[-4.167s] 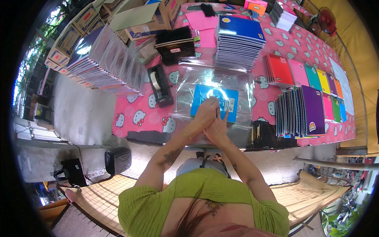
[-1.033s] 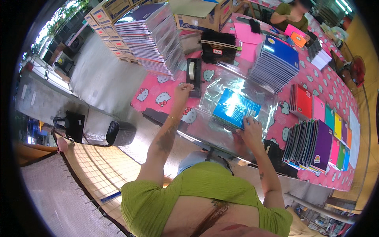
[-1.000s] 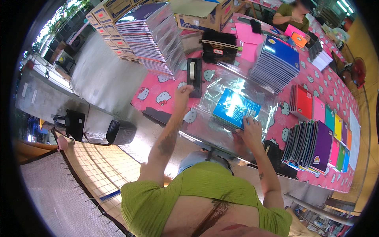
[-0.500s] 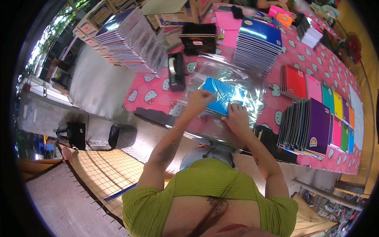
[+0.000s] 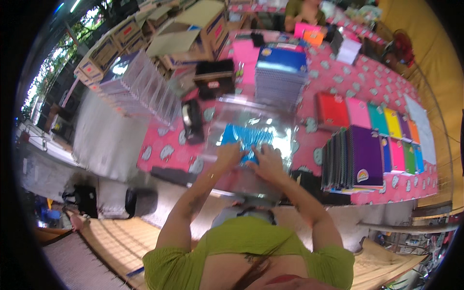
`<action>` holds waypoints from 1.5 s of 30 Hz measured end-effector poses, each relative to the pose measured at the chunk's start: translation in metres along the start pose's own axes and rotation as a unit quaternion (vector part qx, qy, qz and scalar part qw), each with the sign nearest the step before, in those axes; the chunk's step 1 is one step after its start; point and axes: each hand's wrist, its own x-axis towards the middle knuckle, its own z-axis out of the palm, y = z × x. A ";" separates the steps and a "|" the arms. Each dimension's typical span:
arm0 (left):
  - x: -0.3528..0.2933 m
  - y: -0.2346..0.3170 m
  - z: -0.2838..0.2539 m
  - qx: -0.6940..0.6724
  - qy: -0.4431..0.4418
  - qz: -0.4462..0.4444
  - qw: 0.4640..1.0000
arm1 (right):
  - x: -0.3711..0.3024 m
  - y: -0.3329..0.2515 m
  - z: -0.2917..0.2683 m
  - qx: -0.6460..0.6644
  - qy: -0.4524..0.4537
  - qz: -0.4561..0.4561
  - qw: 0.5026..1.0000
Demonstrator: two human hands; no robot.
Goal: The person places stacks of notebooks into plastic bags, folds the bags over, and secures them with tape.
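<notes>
Head: hands point(image 5: 229, 157) point(image 5: 268, 162) palm-down over notebook point(image 5: 247, 135)

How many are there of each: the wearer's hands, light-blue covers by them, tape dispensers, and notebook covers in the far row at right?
Left hand and right hand: 2
Light-blue cover: 1
Tape dispenser: 1
Far-row notebook covers: 6
Total: 10

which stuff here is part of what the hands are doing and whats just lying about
In the job:
- blue notebook, at the left hand and right hand
- clear plastic
- tape dispenser, probably

Seemingly just lying about:
- open box
- pink sheets
- fan
</notes>
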 end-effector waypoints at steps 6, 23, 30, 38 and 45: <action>-0.056 0.021 -0.003 -0.092 0.106 0.199 0.970 | 0.067 0.056 0.025 0.049 -0.045 0.045 0.997; -0.017 -0.102 -0.005 -0.446 0.252 0.022 0.859 | 0.061 0.062 -0.084 0.542 -0.110 0.090 0.828; -0.018 -0.204 -0.014 -0.383 0.230 -0.241 0.861 | 0.074 -0.006 -0.154 0.106 0.096 -0.160 0.977; -0.011 -0.168 0.007 -0.629 0.328 -0.201 0.675 | 0.109 -0.087 -0.144 0.030 0.075 -0.177 0.981; -0.038 -0.188 -0.035 -0.038 0.233 -0.207 0.950 | 0.115 -0.102 -0.131 -0.007 0.080 -0.138 0.987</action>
